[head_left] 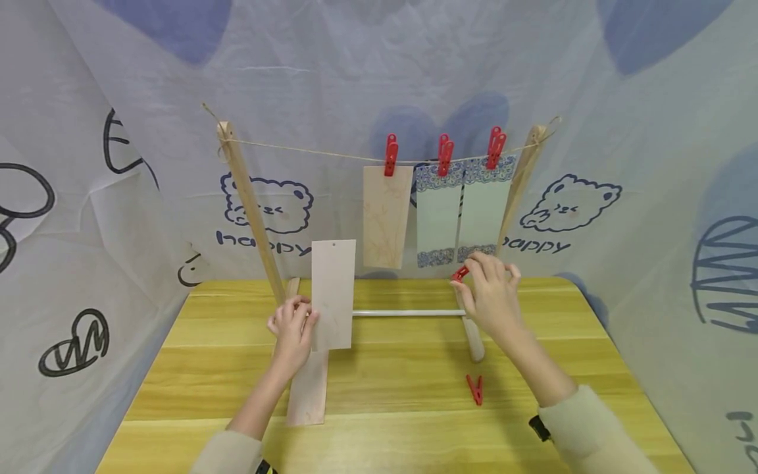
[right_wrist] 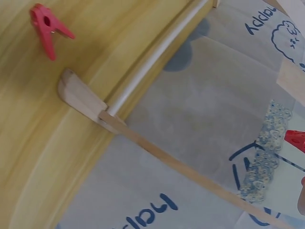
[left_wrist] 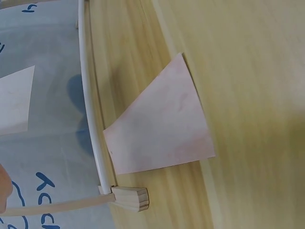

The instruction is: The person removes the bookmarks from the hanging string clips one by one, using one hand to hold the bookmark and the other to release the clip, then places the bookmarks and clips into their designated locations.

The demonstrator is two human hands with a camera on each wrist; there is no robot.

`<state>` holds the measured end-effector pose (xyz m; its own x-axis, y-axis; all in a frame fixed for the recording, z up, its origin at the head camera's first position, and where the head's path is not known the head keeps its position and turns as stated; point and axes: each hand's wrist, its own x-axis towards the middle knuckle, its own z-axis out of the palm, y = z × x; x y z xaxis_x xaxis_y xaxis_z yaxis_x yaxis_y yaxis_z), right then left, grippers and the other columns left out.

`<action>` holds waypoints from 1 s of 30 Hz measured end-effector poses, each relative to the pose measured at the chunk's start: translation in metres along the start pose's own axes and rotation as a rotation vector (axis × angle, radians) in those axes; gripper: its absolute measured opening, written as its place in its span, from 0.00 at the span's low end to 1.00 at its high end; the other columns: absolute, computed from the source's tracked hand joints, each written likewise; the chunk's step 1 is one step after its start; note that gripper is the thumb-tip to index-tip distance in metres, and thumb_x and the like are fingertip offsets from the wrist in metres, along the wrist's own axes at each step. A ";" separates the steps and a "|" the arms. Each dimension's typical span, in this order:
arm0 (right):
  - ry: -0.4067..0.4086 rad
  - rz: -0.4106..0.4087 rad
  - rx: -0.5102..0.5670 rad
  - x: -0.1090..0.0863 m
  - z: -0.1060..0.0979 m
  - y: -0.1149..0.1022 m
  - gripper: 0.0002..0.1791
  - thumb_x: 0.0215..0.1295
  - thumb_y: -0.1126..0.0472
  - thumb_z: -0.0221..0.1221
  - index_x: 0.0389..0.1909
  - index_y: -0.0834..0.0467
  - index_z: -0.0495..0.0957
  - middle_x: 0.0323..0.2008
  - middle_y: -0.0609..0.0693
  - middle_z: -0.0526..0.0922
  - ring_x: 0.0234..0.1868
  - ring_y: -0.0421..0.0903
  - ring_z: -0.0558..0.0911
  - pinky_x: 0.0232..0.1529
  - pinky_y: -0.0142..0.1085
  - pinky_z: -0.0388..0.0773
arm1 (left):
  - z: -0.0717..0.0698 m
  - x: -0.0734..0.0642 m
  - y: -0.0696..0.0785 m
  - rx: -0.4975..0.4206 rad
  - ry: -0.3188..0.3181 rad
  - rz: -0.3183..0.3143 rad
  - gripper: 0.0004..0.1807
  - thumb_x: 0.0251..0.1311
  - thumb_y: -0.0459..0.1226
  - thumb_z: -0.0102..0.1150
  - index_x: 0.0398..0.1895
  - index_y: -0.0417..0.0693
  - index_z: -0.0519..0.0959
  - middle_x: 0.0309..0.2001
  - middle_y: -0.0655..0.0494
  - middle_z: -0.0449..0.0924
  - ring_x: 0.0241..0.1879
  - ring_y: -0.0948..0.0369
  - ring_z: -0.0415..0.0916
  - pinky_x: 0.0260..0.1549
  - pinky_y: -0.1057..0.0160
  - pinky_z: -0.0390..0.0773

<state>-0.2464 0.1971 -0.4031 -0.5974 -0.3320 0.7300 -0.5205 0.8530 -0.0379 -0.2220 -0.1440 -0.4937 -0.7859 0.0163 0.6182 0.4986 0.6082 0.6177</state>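
The left hand (head_left: 294, 329) pinches a card (head_left: 334, 293) at its left edge, long axis upright, below the string's (head_left: 314, 152) left half; the right hand (head_left: 496, 296), well apart from the card, pinches a red peg (head_left: 459, 273).

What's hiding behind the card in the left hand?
In the head view, the white rod pokes out right of the held card, and another card on the table shows below it. The held card covers part of each and some cloth.
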 end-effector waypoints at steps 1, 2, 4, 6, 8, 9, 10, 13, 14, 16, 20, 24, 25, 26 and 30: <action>-0.002 0.005 0.001 -0.002 0.001 0.001 0.34 0.68 0.38 0.35 0.45 0.66 0.70 0.49 0.61 0.70 0.50 0.58 0.67 0.48 0.58 0.53 | 0.000 -0.001 -0.001 -0.002 -0.002 -0.004 0.13 0.66 0.40 0.45 0.28 0.39 0.70 0.48 0.36 0.66 0.49 0.41 0.56 0.49 0.36 0.38; -0.004 0.010 0.004 -0.004 0.002 0.001 0.34 0.68 0.38 0.35 0.44 0.66 0.70 0.49 0.61 0.69 0.50 0.58 0.67 0.48 0.58 0.53 | 0.001 -0.002 -0.001 -0.004 -0.005 -0.009 0.12 0.66 0.39 0.45 0.28 0.39 0.70 0.48 0.36 0.66 0.50 0.41 0.56 0.49 0.36 0.37; -0.011 0.019 0.002 -0.008 0.003 0.003 0.34 0.68 0.37 0.35 0.44 0.66 0.71 0.49 0.61 0.70 0.49 0.57 0.67 0.48 0.58 0.53 | 0.001 -0.004 -0.001 -0.009 -0.008 -0.016 0.11 0.66 0.38 0.46 0.28 0.40 0.71 0.48 0.36 0.66 0.49 0.42 0.56 0.49 0.36 0.37; -0.019 0.029 0.003 -0.011 0.004 0.004 0.34 0.67 0.38 0.36 0.44 0.66 0.71 0.49 0.61 0.70 0.49 0.58 0.67 0.48 0.58 0.53 | 0.001 -0.006 -0.001 -0.017 -0.010 -0.024 0.10 0.65 0.37 0.46 0.29 0.40 0.71 0.48 0.37 0.66 0.49 0.42 0.56 0.49 0.36 0.37; -0.024 0.036 0.007 -0.015 0.005 0.005 0.33 0.67 0.39 0.39 0.45 0.67 0.71 0.49 0.61 0.70 0.49 0.58 0.67 0.48 0.58 0.53 | 0.001 -0.009 -0.001 -0.020 -0.013 -0.029 0.08 0.65 0.35 0.47 0.29 0.40 0.71 0.48 0.37 0.66 0.49 0.42 0.56 0.49 0.36 0.37; -0.027 0.039 0.008 -0.016 0.005 0.005 0.31 0.66 0.40 0.41 0.44 0.67 0.71 0.49 0.62 0.70 0.49 0.58 0.67 0.48 0.59 0.53 | 0.001 -0.010 -0.001 -0.021 -0.015 -0.030 0.08 0.64 0.35 0.47 0.29 0.40 0.71 0.48 0.38 0.66 0.49 0.43 0.56 0.49 0.37 0.37; -0.029 0.042 0.009 -0.018 0.005 0.006 0.30 0.65 0.42 0.43 0.44 0.67 0.71 0.49 0.62 0.70 0.49 0.58 0.67 0.48 0.59 0.53 | 0.002 -0.011 -0.001 -0.021 -0.016 -0.032 0.08 0.64 0.34 0.48 0.29 0.40 0.71 0.48 0.38 0.66 0.49 0.43 0.56 0.49 0.37 0.37; -0.029 0.051 0.008 -0.024 0.006 0.007 0.27 0.61 0.46 0.49 0.44 0.68 0.71 0.49 0.62 0.70 0.49 0.58 0.67 0.48 0.59 0.53 | 0.003 -0.015 -0.002 -0.020 -0.022 -0.036 0.07 0.64 0.34 0.48 0.29 0.40 0.71 0.48 0.37 0.66 0.49 0.43 0.57 0.50 0.37 0.37; -0.030 0.055 0.007 -0.026 0.006 0.007 0.26 0.59 0.47 0.51 0.43 0.68 0.71 0.49 0.63 0.70 0.49 0.59 0.67 0.48 0.59 0.53 | 0.003 -0.016 -0.002 -0.020 -0.025 -0.039 0.07 0.64 0.34 0.48 0.29 0.40 0.71 0.48 0.37 0.66 0.49 0.43 0.57 0.49 0.37 0.38; -0.032 0.064 -0.001 -0.030 0.007 0.008 0.26 0.59 0.47 0.52 0.43 0.68 0.71 0.49 0.63 0.71 0.48 0.59 0.68 0.48 0.58 0.54 | 0.004 -0.019 -0.003 -0.021 -0.030 -0.046 0.08 0.64 0.34 0.48 0.28 0.41 0.71 0.48 0.38 0.66 0.49 0.43 0.56 0.50 0.38 0.37; -0.032 0.081 -0.016 -0.037 0.009 0.010 0.28 0.62 0.43 0.48 0.42 0.68 0.71 0.48 0.63 0.71 0.48 0.59 0.68 0.48 0.58 0.55 | 0.005 -0.024 -0.005 -0.018 -0.035 -0.055 0.08 0.65 0.35 0.48 0.29 0.41 0.71 0.48 0.41 0.66 0.50 0.43 0.56 0.49 0.38 0.37; -0.024 0.093 -0.032 -0.043 0.011 0.011 0.36 0.66 0.36 0.36 0.41 0.67 0.72 0.48 0.62 0.72 0.47 0.58 0.69 0.47 0.58 0.56 | 0.006 -0.028 -0.007 -0.010 -0.039 -0.061 0.08 0.65 0.35 0.48 0.29 0.42 0.72 0.48 0.42 0.66 0.50 0.43 0.57 0.49 0.38 0.37; -0.025 0.097 -0.034 -0.045 0.012 0.011 0.37 0.66 0.35 0.35 0.41 0.67 0.72 0.47 0.62 0.72 0.47 0.58 0.69 0.47 0.58 0.56 | 0.006 -0.030 -0.007 -0.009 -0.040 -0.063 0.08 0.65 0.35 0.48 0.29 0.42 0.72 0.48 0.42 0.66 0.50 0.44 0.57 0.49 0.38 0.38; -0.027 0.103 -0.033 -0.046 0.012 0.011 0.36 0.66 0.36 0.36 0.41 0.67 0.72 0.47 0.62 0.72 0.47 0.58 0.70 0.47 0.58 0.56 | 0.006 -0.030 -0.007 -0.006 -0.040 -0.065 0.07 0.64 0.35 0.48 0.29 0.42 0.72 0.49 0.42 0.66 0.50 0.44 0.57 0.49 0.38 0.38; -0.064 0.144 -0.024 -0.053 0.012 0.012 0.27 0.61 0.44 0.51 0.41 0.67 0.72 0.47 0.61 0.71 0.47 0.58 0.69 0.48 0.58 0.55 | 0.007 -0.034 -0.008 -0.001 -0.042 -0.072 0.07 0.64 0.35 0.48 0.29 0.42 0.71 0.49 0.41 0.66 0.50 0.44 0.57 0.49 0.38 0.38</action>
<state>-0.2281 0.2203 -0.4505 -0.7026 -0.2299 0.6735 -0.4124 0.9028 -0.1221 -0.2017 -0.1442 -0.5235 -0.8343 0.0058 0.5514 0.4408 0.6078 0.6605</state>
